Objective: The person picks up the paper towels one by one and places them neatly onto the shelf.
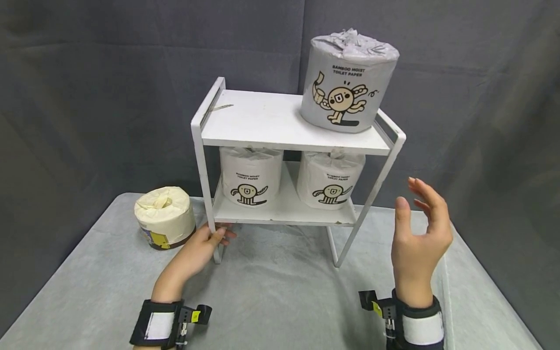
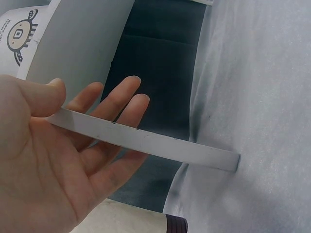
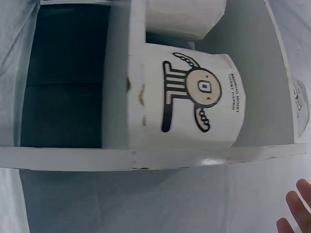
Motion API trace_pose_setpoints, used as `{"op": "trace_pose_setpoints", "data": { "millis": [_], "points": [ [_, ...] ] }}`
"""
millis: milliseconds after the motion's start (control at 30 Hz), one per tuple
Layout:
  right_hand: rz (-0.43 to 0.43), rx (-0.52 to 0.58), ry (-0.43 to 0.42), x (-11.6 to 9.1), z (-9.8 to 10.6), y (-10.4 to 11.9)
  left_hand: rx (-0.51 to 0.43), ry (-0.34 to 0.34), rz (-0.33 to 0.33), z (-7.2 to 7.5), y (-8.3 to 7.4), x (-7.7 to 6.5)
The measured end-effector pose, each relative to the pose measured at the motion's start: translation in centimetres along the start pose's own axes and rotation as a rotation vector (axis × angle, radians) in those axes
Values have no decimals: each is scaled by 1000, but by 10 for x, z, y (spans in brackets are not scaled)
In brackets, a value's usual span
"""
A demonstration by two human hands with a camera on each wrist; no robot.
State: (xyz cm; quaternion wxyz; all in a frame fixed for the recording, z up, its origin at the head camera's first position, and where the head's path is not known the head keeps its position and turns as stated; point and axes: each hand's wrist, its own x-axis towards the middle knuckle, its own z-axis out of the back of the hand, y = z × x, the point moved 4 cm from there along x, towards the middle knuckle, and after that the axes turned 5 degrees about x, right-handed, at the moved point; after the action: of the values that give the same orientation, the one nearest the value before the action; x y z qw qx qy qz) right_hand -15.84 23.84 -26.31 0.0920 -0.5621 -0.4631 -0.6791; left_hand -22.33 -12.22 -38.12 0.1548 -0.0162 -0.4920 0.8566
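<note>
My left hand [image 1: 199, 250] is at the front left leg of a white two-tier shelf [image 1: 275, 221]. In the left wrist view, the leg [image 2: 160, 145] crosses in front of the loosely spread fingers [image 2: 119, 99], and the thumb lies by its upper part. Right of the shelf, my right hand [image 1: 420, 238] is raised with nothing in it, fingers and thumb apart. One wrapped toilet paper roll [image 1: 350, 87] stands on the top tier's right end. Below it, the lower tier holds a left roll [image 1: 251, 177] and a right roll [image 1: 331, 182], both upright.
Left of the shelf, a cream-wrapped roll [image 1: 165, 216] stands on the grey cloth-covered table [image 1: 280, 301], close beside my left hand. A thin strip [image 1: 222, 107] lies at the top tier's left end. Dark grey fabric [image 1: 109, 97] hangs behind everything.
</note>
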Motion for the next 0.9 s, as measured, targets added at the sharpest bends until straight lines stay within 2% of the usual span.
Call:
{"op": "trace_pose_setpoints", "data": {
  "millis": [533, 900],
  "points": [
    [-47, -106, 174, -29, -20, -26, 13, 1, 1, 0, 2, 2],
    [-98, -79, 226, -36, -28, -35, 30, 11, 13, 1, 3, 1]
  ]
}}
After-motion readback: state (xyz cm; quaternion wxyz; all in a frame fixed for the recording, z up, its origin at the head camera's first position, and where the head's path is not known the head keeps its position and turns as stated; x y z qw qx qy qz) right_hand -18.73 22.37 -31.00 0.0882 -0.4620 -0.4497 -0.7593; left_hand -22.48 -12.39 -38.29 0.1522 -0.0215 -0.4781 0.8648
